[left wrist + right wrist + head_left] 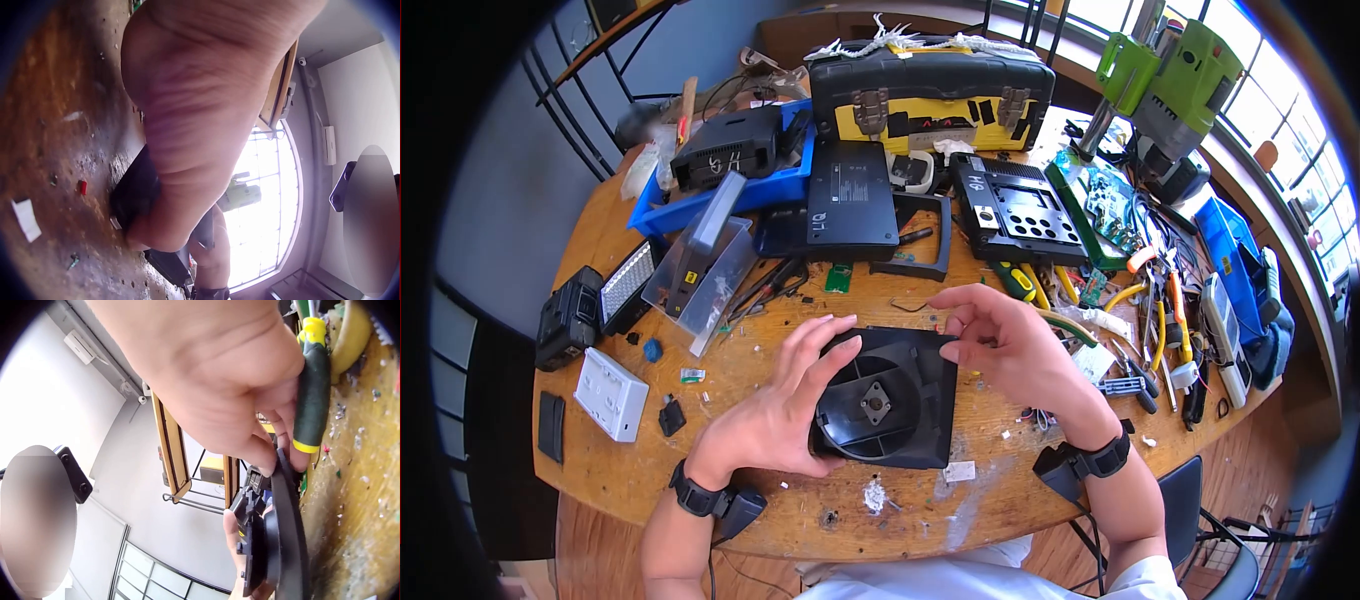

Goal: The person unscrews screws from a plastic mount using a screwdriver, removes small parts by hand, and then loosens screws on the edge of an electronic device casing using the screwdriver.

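Housing [884,400] between left hand [782,415], in wide grip, and right hand [1008,348], in pinch at far right corner.

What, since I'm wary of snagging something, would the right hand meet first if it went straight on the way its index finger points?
Most likely the thin, bent wire-like strand just beyond the index fingertip of the right hand. Depth is unclear, so the hand may pass above it.

Housing [915,415]: matt plastic; centre plate [876,403]: dull metal. Surface [800,515]: glossy wood, scuffed near front edge. White box [612,395] by left edge: smooth plastic.
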Demonstrator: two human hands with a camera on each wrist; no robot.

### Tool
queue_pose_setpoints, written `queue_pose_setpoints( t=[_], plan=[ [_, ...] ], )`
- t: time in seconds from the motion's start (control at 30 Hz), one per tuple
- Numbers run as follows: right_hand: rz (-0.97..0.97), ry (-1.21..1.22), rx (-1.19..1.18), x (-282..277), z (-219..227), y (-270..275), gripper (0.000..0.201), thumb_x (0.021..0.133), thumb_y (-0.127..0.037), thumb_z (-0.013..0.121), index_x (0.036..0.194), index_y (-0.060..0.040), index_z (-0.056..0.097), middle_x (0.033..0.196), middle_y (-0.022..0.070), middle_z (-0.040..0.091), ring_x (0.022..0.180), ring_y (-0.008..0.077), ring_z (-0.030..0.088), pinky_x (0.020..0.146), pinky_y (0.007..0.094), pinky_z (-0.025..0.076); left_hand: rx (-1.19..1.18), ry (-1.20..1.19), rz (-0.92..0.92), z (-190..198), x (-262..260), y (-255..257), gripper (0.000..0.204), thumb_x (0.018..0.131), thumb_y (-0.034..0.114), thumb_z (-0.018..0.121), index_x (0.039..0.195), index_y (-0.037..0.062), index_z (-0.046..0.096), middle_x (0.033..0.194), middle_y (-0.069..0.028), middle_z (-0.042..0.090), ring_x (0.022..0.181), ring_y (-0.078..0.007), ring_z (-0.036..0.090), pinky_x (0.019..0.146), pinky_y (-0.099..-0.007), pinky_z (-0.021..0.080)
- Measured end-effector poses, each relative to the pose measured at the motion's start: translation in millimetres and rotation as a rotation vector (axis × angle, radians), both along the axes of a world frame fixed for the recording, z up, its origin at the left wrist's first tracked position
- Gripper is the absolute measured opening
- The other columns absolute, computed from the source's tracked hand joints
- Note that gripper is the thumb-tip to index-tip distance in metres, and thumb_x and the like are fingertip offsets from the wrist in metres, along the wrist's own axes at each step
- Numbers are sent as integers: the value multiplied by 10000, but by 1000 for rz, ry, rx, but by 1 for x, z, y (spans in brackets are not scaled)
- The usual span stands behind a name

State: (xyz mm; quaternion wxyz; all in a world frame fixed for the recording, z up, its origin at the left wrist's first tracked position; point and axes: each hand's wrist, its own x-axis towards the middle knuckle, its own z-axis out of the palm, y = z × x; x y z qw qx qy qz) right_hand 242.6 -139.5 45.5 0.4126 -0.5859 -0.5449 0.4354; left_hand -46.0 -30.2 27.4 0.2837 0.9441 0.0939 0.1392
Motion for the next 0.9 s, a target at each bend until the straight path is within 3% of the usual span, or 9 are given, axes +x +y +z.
queue_pose_setpoints(
  t=[0.07, 0.3, 0.4, 0.47, 0.6, 0.73, 0.8, 0.83, 0.9],
  plan=[
    [-30, 221, -8, 1, -1, 0, 318, 939, 33, 730, 1235, 22, 616, 988, -11, 622, 846, 44, 608, 760, 221, 510, -69, -35, -17, -2, 1, 3, 1328, 558, 175, 955, 1639, 125, 185, 1664, -205, 207, 1519, -476, 209, 1255, -560, 245],
    [-118, 383, 21, 3, 0, -1, 106, 950, 16, 731, 1034, -9, 672, 933, -19, 682, 864, 41, 633, 757, 205, 505, -164, -51, -37, -6, -1, 11, 1309, 623, 304, 970, 1654, 126, 183, 1688, -192, 162, 1540, -432, 207, 1247, -549, 254],
    [-163, 413, 49, 5, -7, 1, 100, 947, 12, 740, 1017, -15, 674, 939, -20, 681, 863, 40, 632, 759, 207, 509, -504, -185, -39, -11, 1, 10, 1141, 777, 362, 884, 1653, 104, 201, 1627, -165, 309, 1501, -359, 327, 1225, -486, 301],
    [-168, 401, 52, 6, -7, 2, 101, 946, 14, 739, 1015, -15, 672, 939, -19, 681, 859, 39, 631, 760, 207, 511, -1114, -380, 142, -7, 10, -3, 900, 928, 340, 741, 1638, 88, 248, 1499, -114, 471, 1327, -209, 521, 1088, -342, 430],
    [-153, 398, 93, 4, -10, 1, 89, 951, 17, 732, 1003, -11, 665, 939, -17, 680, 842, 39, 624, 759, 207, 515, -1200, -377, 305, -20, 13, 2, 564, 1026, 244, 608, 1528, 47, 445, 1246, -49, 652, 1008, -44, 598, 766, -194, 436],
    [-145, 342, 140, 1, -14, 2, 97, 949, 8, 735, 1016, -16, 670, 925, -16, 681, 808, 34, 618, 734, 209, 506, -1303, -291, 279, -29, 4, 6, 428, 1048, 245, 590, 1389, -12, 572, 1145, -54, 715, 1002, -78, 649, 816, -213, 484],
    [-197, -191, 17, 1, -4, 0, 153, 916, -67, 781, 1030, -31, 684, 958, 20, 692, 850, 126, 655, 768, 284, 529, -1375, -366, 314, -19, 7, 2, 370, 1060, 248, 578, 1276, -48, 628, 1122, -89, 745, 967, -110, 707, 844, -248, 552],
    [-196, -192, 19, 5, -2, 0, 153, 916, -67, 781, 1030, -31, 684, 958, 20, 692, 850, 126, 655, 768, 284, 529, -1374, -368, 313, -20, 7, 3, 370, 1060, 248, 578, 1276, -48, 628, 1122, -89, 745, 967, -110, 707, 844, -248, 552],
    [-67, -795, 528, 17, 2, -2, 248, 860, -164, 828, 1039, -51, 701, 1017, 70, 684, 961, 262, 651, 833, 381, 530, -1418, -440, 378, -23, 5, 9, 344, 1053, 223, 576, 1262, -44, 630, 1134, -123, 749, 958, -128, 735, 862, -282, 598]
  ],
)
